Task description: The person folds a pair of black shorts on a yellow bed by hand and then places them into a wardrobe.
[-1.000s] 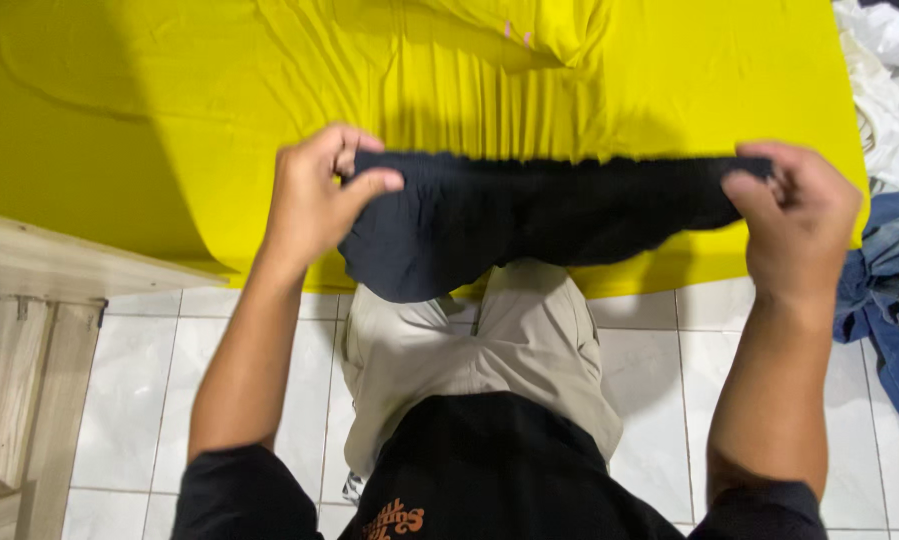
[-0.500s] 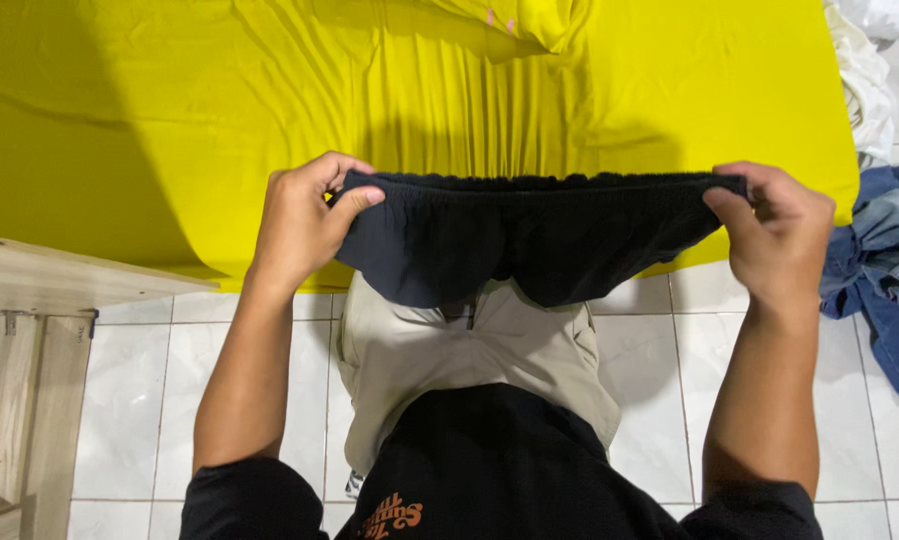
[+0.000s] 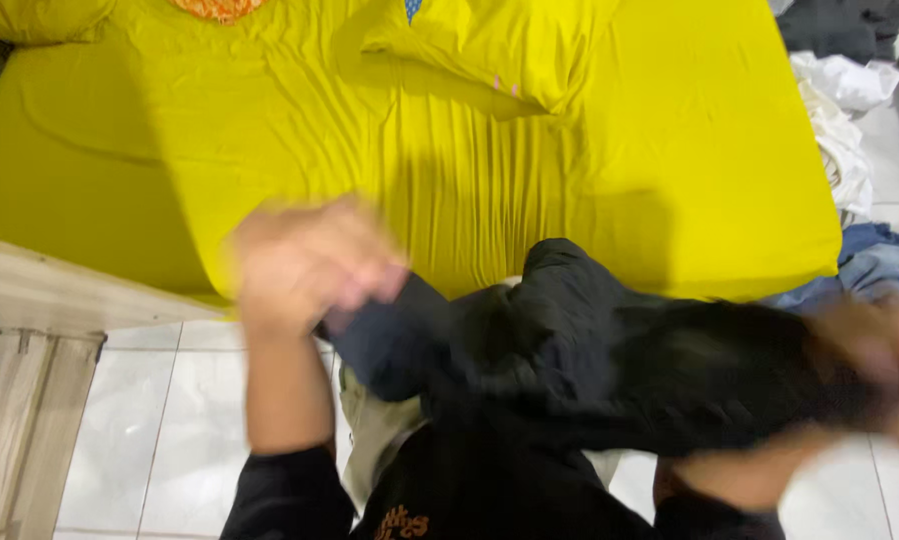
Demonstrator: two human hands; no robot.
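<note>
Between both hands, close over the person's lap, dark shorts (image 3: 609, 370) hang bunched and twisted in the air, not resting on anything. Left hand (image 3: 304, 262) grips one end, fingers curled onto the cloth near the edge; motion blur hides the exact pinch. Right hand (image 3: 879, 365) is at the far right end, heavily blurred, and looks closed on the fabric, but finger layout can't be told. Handling read: light, fully limp knit or woven cloth, no stiffness, sags and folds wherever unsupported, not slippery, not fragile. Best hold is probably the waistband corners, one per hand, pulled taut so the body drops flat; grabbing mid-panel just makes it bunch. Below, white floor tiles (image 3: 159, 420) and a wooden unit (image 3: 29, 400) at left. Beyond, yellow sheet (image 3: 589, 180) covers the bed, creased. Farther right, white laundry (image 3: 839, 130) and blue denim (image 3: 884, 265) are heaped on the floor.
</note>
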